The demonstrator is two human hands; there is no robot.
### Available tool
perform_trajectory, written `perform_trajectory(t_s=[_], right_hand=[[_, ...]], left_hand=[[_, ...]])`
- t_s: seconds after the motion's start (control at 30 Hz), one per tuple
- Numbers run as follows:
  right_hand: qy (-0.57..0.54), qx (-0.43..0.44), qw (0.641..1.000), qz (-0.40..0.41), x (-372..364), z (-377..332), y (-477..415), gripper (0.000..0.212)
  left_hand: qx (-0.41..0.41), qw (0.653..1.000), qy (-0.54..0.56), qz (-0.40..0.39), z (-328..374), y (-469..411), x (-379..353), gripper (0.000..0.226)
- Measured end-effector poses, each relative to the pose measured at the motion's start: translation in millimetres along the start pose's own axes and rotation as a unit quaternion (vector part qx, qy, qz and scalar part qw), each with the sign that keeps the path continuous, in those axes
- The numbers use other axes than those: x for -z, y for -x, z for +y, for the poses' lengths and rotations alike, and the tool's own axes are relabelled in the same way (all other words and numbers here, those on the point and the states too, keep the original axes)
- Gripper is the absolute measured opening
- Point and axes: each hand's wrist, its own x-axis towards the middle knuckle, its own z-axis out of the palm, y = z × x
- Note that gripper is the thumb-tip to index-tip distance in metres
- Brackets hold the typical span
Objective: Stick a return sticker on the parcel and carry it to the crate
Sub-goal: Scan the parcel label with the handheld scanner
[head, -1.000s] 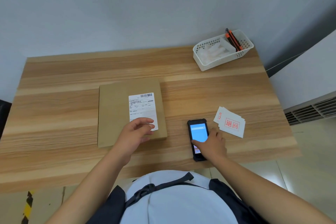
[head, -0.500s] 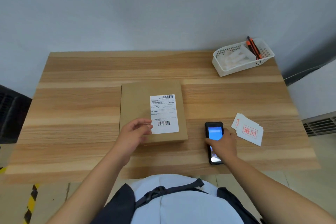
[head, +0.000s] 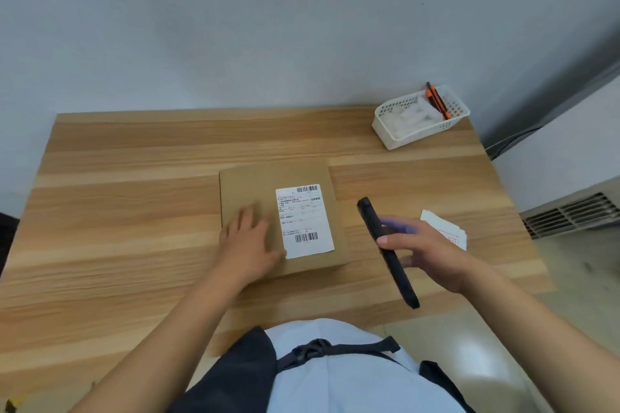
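A flat brown cardboard parcel (head: 255, 188) lies on the wooden table (head: 134, 211), with a white shipping label (head: 303, 220) on its right half. My left hand (head: 246, 243) rests flat on the parcel's near left part, fingers spread. My right hand (head: 426, 253) holds a black handheld scanner phone (head: 385, 248) lifted off the table, tilted on edge, its screen turned toward the palm. A small stack of white return stickers (head: 448, 230) with red print lies on the table to the right, partly hidden behind my right hand. No crate is in view.
A white plastic basket (head: 396, 136) with white packets and an orange-black cutter (head: 437, 100) stands at the table's far right corner. A grey wall runs behind the table. A white unit with a vent grille (head: 570, 214) stands to the right.
My right hand has picked the scanner phone up off the table and tilted it. My left hand has slid from the parcel's near edge onto its top and spread flat.
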Motion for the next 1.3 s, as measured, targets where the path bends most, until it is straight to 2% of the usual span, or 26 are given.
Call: perform_trajectory(t_s=[0.17, 0.27, 0.33, 0.5, 0.6, 0.8, 1.13, 1.3], right_hand=[[0.189, -0.028, 0.982, 0.0, -19, -46, 12, 0.044], [0.288, -0.069, 0.955, -0.022, -25, -68, 11, 0.045], [0.361, -0.097, 0.927, -0.027, -31, -79, 7, 0.05], [0.542, -0.149, 0.827, -0.017, -43, -81, -13, 0.067], [0.575, -0.169, 0.8, -0.019, -45, -74, -22, 0.071], [0.581, -0.194, 0.79, -0.023, -48, -63, -25, 0.058], [0.579, -0.212, 0.787, 0.003, -47, -55, -22, 0.055], [0.557, -0.21, 0.803, 0.033, -37, -44, -15, 0.053]], left_hand=[[-0.019, 0.999, -0.014, -0.022, -2, -2, -12, 0.088], [-0.032, 0.999, -0.022, -0.025, -5, 0, -16, 0.09], [-0.034, 0.999, -0.021, -0.028, -6, -1, -16, 0.091], [-0.038, 0.998, -0.019, -0.035, -2, -2, -12, 0.088], [-0.04, 0.998, -0.024, -0.04, -2, -3, -12, 0.088], [-0.046, 0.995, -0.073, -0.047, 3, -8, -8, 0.089], [-0.059, 0.995, -0.069, -0.043, -1, -9, -9, 0.088], [-0.069, 0.994, -0.068, -0.045, 4, -14, -6, 0.088]])
